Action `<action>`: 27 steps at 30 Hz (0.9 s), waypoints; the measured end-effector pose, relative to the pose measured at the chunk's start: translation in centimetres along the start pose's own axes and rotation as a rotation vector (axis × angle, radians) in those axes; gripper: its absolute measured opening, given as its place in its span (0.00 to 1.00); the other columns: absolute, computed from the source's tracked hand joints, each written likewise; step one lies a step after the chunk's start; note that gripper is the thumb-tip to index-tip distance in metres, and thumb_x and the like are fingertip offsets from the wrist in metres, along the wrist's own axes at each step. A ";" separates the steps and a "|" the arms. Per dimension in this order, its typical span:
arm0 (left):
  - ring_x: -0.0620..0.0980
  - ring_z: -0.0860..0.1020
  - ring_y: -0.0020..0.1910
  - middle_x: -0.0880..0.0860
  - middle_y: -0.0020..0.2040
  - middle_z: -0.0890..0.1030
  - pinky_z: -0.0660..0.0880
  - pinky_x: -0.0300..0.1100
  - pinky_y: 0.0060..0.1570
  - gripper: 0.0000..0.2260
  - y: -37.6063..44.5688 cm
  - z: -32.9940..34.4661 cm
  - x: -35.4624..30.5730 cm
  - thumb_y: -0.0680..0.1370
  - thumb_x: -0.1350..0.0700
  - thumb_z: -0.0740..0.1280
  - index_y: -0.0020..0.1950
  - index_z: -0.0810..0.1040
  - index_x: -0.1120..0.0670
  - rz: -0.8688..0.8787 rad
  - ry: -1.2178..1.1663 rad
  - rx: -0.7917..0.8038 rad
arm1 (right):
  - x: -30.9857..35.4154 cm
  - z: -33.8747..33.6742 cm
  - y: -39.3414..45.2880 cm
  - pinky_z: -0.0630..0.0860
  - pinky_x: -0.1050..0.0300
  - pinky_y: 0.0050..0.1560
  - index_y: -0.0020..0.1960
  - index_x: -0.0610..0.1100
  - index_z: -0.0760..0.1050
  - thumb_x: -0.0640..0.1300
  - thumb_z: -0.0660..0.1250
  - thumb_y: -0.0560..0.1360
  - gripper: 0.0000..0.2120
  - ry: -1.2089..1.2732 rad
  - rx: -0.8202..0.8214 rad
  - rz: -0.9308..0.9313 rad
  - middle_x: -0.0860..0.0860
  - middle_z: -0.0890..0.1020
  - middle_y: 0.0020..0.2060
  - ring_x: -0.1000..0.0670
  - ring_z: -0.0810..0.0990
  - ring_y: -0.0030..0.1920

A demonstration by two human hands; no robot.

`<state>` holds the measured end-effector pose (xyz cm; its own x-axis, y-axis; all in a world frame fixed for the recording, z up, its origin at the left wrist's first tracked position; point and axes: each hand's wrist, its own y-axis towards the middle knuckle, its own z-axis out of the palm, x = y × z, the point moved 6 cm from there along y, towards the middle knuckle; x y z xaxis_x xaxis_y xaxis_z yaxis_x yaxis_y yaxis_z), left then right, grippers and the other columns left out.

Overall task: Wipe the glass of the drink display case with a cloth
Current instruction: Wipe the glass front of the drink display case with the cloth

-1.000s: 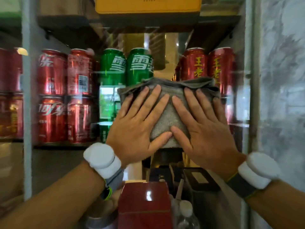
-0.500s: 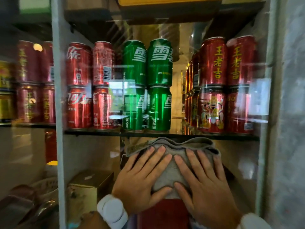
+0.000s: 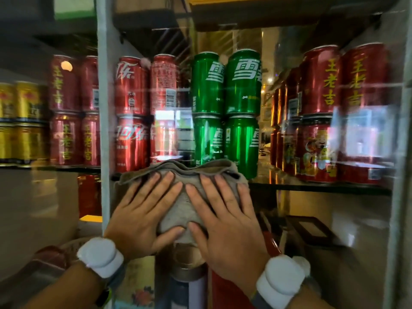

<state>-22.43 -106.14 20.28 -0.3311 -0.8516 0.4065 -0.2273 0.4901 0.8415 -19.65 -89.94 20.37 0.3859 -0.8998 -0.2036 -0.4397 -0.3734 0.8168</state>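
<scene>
Head view, left to right. Far left, behind the glass (image 3: pixel 312 208): gold cans (image 3: pixel 21 121) stacked two high, then red cans with yellow characters (image 3: pixel 65 110), also two high. A pale vertical frame post (image 3: pixel 103 108) divides this section from the main pane.

Right of the post: red cola cans (image 3: pixel 131 112), two high, then green cans (image 3: pixel 225 112), two high, all standing on a dark shelf (image 3: pixel 312 187). Further right, more red cans with yellow characters (image 3: pixel 341 112), the lower row showing a printed figure. Bright reflections lie over the pane at centre and right.

Left hand (image 3: pixel 142 217): fingers spread wide and flat, palm pressing the grey cloth (image 3: pixel 178 192) against the glass. White band on the wrist. Right hand (image 3: pixel 225 221): same posture, fingers splayed flat on the cloth, thumb tip nearly touching the left thumb. White band on this wrist too.

Cloth location: bunched against the pane just below the green cans, upper edge rumpled and overlapping their bases and the shelf line, the lower part pinned under both palms.

Below the hands, items behind the pane are blurred; a red box (image 3: pixel 236 293) shows between the wrists.
</scene>
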 end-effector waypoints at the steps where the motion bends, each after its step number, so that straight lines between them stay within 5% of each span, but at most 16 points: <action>1: 0.55 0.57 0.76 0.58 0.75 0.63 0.56 0.58 0.72 0.37 -0.5 0.0 1.0 0.75 0.34 0.58 0.77 0.54 0.51 -0.006 0.008 0.003 | 0.9 0.4 0.6 0.48 0.41 0.75 0.77 0.54 0.56 0.60 0.57 0.77 0.30 0.013 0.004 -0.006 0.52 0.59 0.77 0.48 0.53 0.77; 13: 0.56 0.53 0.77 0.61 0.74 0.64 0.50 0.57 0.74 0.35 -1.1 0.0 2.8 0.76 0.34 0.52 0.78 0.52 0.51 -0.102 -0.008 -0.055 | 3.2 1.1 2.5 0.43 0.44 0.75 0.77 0.54 0.55 0.57 0.57 0.78 0.29 0.019 -0.002 -0.046 0.53 0.59 0.77 0.50 0.52 0.77; 27: 0.55 0.57 0.76 0.55 0.77 0.60 0.54 0.57 0.72 0.34 6.8 -0.1 -9.0 0.75 0.35 0.58 0.76 0.60 0.52 0.008 -0.018 -0.122 | -8.8 -3.9 -3.2 0.51 0.42 0.75 0.77 0.56 0.56 0.58 0.55 0.80 0.27 -0.141 -0.102 0.060 0.54 0.57 0.77 0.50 0.54 0.77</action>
<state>-20.88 -95.21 22.39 -0.3494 -0.8437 0.4075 -0.1122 0.4694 0.8758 -18.44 -79.97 21.69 0.2411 -0.9450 -0.2209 -0.3712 -0.3001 0.8787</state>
